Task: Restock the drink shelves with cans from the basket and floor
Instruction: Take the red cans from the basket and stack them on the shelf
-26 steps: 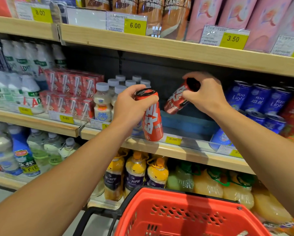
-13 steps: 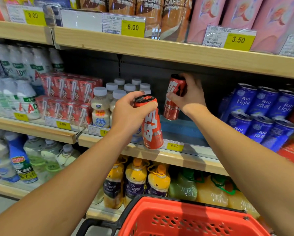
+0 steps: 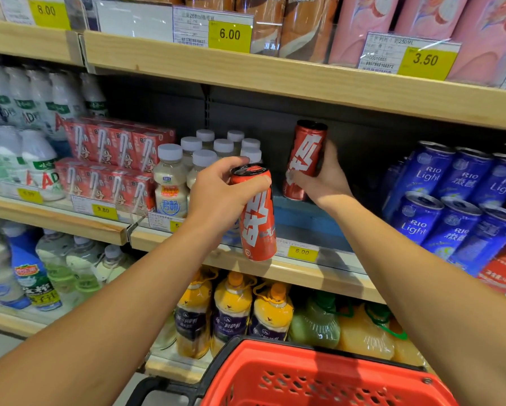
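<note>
Left hand (image 3: 222, 197) grips a red can (image 3: 259, 218) near its top, fingers and thumb curled round the rim; the can hangs slightly tilted in front of the middle shelf (image 3: 328, 276), its base level with the shelf edge. Right hand (image 3: 323, 177) is wrapped round the lower half of a second red can (image 3: 306, 159), which stands nearly upright deep in the shelf bay; whether its base touches the shelf cannot be told. Bay floor beside it is blue; a yellow price tag (image 3: 302, 252) reading 6.00 sits on the wooden shelf lip; shelf boards are pale wood, back panel dark. Left of the bay stand white-capped bottles (image 3: 171, 183) and red cartons (image 3: 111, 165); right of it lie stacked blue cans (image 3: 439, 200), glossy, ends facing out. Lower shelf carries yellow juice bottles (image 3: 232, 309). Red basket (image 3: 319, 376), perforated plastic with a black rim, sits at the bottom of the view, near the right forearm.
</note>
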`<state>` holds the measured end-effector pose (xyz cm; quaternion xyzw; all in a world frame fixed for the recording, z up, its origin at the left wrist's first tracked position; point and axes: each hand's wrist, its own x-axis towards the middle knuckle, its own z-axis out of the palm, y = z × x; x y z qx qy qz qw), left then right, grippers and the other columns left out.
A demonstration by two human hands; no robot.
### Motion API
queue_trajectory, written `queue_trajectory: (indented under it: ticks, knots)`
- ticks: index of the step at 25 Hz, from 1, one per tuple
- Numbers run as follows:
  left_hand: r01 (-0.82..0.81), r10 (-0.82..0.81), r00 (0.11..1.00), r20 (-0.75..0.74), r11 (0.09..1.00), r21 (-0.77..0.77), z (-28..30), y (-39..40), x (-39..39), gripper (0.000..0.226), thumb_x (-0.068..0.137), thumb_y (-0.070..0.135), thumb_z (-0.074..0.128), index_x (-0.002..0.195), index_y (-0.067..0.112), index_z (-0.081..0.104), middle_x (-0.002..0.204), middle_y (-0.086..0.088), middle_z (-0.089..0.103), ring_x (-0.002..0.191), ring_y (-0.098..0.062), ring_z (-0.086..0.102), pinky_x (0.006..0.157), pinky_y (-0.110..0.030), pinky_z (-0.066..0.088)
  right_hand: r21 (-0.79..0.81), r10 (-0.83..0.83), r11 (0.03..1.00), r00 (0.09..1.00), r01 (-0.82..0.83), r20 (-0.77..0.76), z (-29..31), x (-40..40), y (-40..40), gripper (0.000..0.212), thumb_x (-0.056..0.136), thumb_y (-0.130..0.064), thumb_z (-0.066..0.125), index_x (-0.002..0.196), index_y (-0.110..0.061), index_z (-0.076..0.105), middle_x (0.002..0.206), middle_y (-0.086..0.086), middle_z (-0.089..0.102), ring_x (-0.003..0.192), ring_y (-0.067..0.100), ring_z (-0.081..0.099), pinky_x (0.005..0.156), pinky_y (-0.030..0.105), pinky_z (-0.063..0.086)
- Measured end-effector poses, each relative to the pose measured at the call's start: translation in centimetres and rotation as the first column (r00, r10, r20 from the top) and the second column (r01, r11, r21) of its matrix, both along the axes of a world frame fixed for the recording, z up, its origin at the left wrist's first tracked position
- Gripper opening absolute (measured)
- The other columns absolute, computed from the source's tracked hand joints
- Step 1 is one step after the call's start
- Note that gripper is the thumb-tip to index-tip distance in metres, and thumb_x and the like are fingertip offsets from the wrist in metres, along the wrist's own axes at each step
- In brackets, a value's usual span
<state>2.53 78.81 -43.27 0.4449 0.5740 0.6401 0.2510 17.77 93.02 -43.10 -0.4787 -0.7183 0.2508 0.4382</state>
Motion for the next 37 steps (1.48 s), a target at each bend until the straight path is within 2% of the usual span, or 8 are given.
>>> queue_trajectory:
  ticks: [2, 5, 9, 16, 19, 24, 28, 37]
  knots:
    - [0.003, -0.003, 1.0, 0.0, 1.0, -0.004, 0.1, 0.0, 0.1, 0.052, 0.075, 0.036, 0.079, 0.124, 0.028, 0.062, 0.114, 0.008, 0.064, 0.101, -0.011, 0.064, 0.085, -0.038, 0.058, -0.001, -0.065, 0.998, 0.996, 0.065, 0.053, -1.1, -0.5, 0.1, 0.09, 0.074, -0.03, 0.081, 0.144, -0.024, 0.026, 0.141, 0.002, 0.05, 0.126, 0.024, 0.051, 0.102, 0.04, 0.043]
    - [0.003, -0.003, 1.0, -0.001, 1.0, -0.002, 0.2, 0.0, 0.0, 0.052, 0.076, 0.036, 0.078, 0.124, 0.028, 0.062, 0.112, 0.01, 0.064, 0.099, -0.008, 0.064, 0.082, -0.034, 0.058, -0.029, -0.149, 0.988, 0.983, 0.152, 0.106, -2.1, -1.1, 0.3, 0.085, 0.071, -0.033, 0.083, 0.138, -0.021, 0.031, 0.134, 0.005, 0.056, 0.119, 0.029, 0.057, 0.097, 0.043, 0.048]
    - [0.014, -0.014, 1.0, -0.013, 1.0, 0.01, 0.3, -0.1, -0.2, 0.051, 0.078, 0.034, 0.077, 0.125, 0.027, 0.061, 0.108, 0.014, 0.063, 0.093, -0.003, 0.063, 0.073, -0.023, 0.055, -0.027, -0.067, 0.997, 0.997, 0.068, 0.043, -1.7, -1.4, 0.8, 0.076, 0.074, -0.027, 0.082, 0.134, -0.017, 0.036, 0.132, 0.004, 0.058, 0.118, 0.025, 0.057, 0.093, 0.034, 0.045]
    - [0.013, -0.012, 0.999, -0.043, 1.0, 0.027, 0.1, 0.1, -0.3, 0.051, 0.079, 0.034, 0.077, 0.127, 0.026, 0.061, 0.108, 0.013, 0.063, 0.094, -0.004, 0.063, 0.07, -0.02, 0.054, -0.082, 0.1, 0.992, 0.991, -0.092, 0.087, -1.9, -2.1, 1.8, 0.073, 0.084, -0.021, 0.074, 0.141, -0.02, 0.029, 0.139, 0.001, 0.052, 0.127, 0.022, 0.051, 0.103, 0.039, 0.041]
    - [0.015, -0.013, 0.999, -0.046, 1.0, 0.026, 0.1, 0.1, -0.2, 0.05, 0.079, 0.034, 0.076, 0.127, 0.026, 0.061, 0.108, 0.014, 0.063, 0.094, -0.004, 0.063, 0.069, -0.018, 0.053, -0.107, 0.13, 0.987, 0.983, -0.117, 0.128, -1.6, -1.8, 2.2, 0.072, 0.084, -0.021, 0.074, 0.139, -0.019, 0.028, 0.137, 0.0, 0.052, 0.126, 0.02, 0.051, 0.096, 0.031, 0.04]
    - [0.016, -0.015, 0.999, -0.039, 0.999, 0.033, 0.0, -0.1, -0.1, 0.048, 0.079, 0.033, 0.077, 0.124, 0.029, 0.061, 0.109, 0.014, 0.063, 0.096, -0.003, 0.062, 0.073, -0.022, 0.055, -0.078, 0.063, 0.996, 0.981, -0.049, 0.184, -2.1, -1.7, 1.7, 0.063, 0.086, -0.027, 0.072, 0.137, -0.019, 0.035, 0.139, 0.001, 0.054, 0.127, 0.024, 0.052, 0.103, 0.039, 0.042]
    - [0.012, -0.012, 1.0, -0.028, 0.999, 0.03, -0.2, -0.1, 0.0, 0.047, 0.079, 0.033, 0.077, 0.123, 0.029, 0.061, 0.112, 0.01, 0.062, 0.099, -0.007, 0.062, 0.077, -0.027, 0.056, -0.065, 0.054, 0.997, 0.977, -0.042, 0.204, -2.1, -1.5, 1.0, 0.061, 0.085, -0.03, 0.073, 0.134, -0.02, 0.038, 0.138, 0.001, 0.055, 0.125, 0.023, 0.054, 0.102, 0.039, 0.043]
    - [0.008, -0.008, 1.0, -0.009, 1.0, 0.016, 0.0, -0.2, 0.3, 0.047, 0.079, 0.033, 0.076, 0.123, 0.028, 0.06, 0.104, 0.016, 0.06, 0.093, -0.004, 0.062, 0.074, -0.026, 0.056, -0.07, 0.052, 0.997, 0.981, -0.04, 0.189, -1.9, -1.5, -0.2, 0.064, 0.085, -0.031, 0.073, 0.137, -0.021, 0.038, 0.139, 0.0, 0.054, 0.126, 0.023, 0.053, 0.102, 0.04, 0.044]
